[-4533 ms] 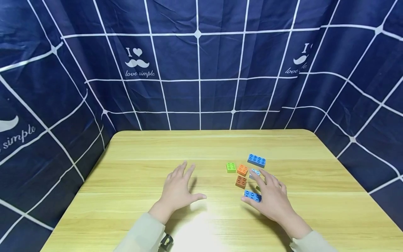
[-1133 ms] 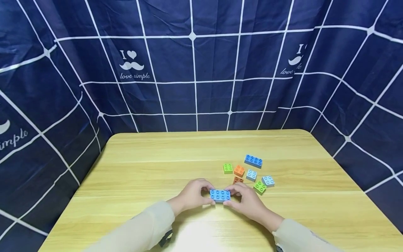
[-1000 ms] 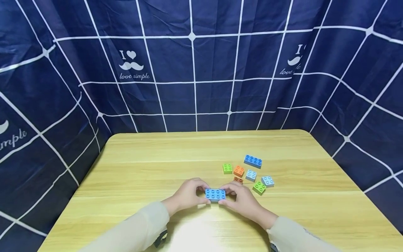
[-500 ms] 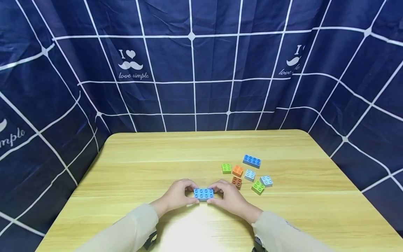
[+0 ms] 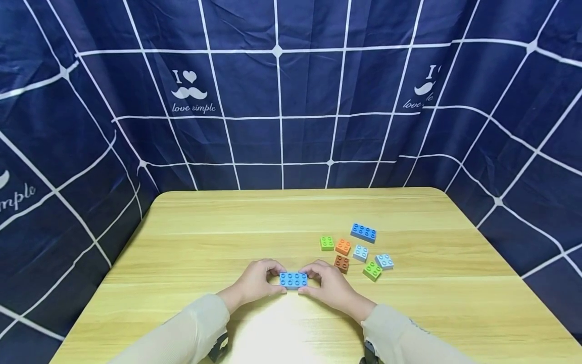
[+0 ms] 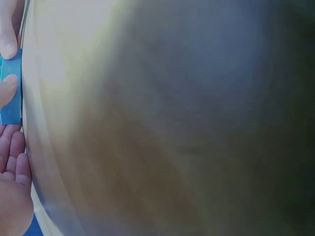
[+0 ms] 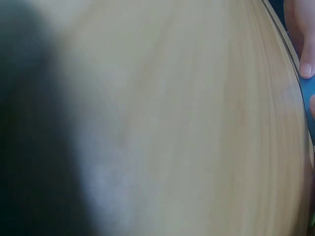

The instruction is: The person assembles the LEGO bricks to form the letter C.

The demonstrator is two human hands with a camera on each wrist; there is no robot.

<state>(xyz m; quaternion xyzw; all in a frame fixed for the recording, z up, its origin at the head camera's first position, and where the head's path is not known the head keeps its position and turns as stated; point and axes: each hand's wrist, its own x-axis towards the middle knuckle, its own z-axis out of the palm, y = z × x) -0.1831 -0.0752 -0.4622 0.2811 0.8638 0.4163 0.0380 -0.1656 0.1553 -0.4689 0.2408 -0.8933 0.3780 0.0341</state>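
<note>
A blue eight-stud toy brick (image 5: pixel 293 280) lies crosswise between both hands at the front middle of the table. My left hand (image 5: pixel 256 283) pinches its left end, thumb on the near side and fingers behind. On the other end, my right hand (image 5: pixel 331 286) grips it the same way. In the left wrist view the blue brick (image 6: pixel 12 93) shows at the left edge, with a thumb (image 6: pixel 7 89) pressed on its side. The right wrist view catches only a sliver of the blue brick (image 7: pixel 308 96) at its right edge.
Right of the hands lie loose bricks: brown (image 5: pixel 342 264), orange (image 5: pixel 343 246), green (image 5: pixel 327 243), another green (image 5: pixel 373 271), light blue (image 5: pixel 361 253), another light blue (image 5: pixel 384 261), and a long darker blue one (image 5: pixel 364 232). A dark blue grid curtain (image 5: pixel 304 136) surrounds the wooden table (image 5: pixel 218 217).
Both hands, apart and open at first, have come together on the blue brick and carried it left to the front middle. Over the last half second they have hardly moved.
</note>
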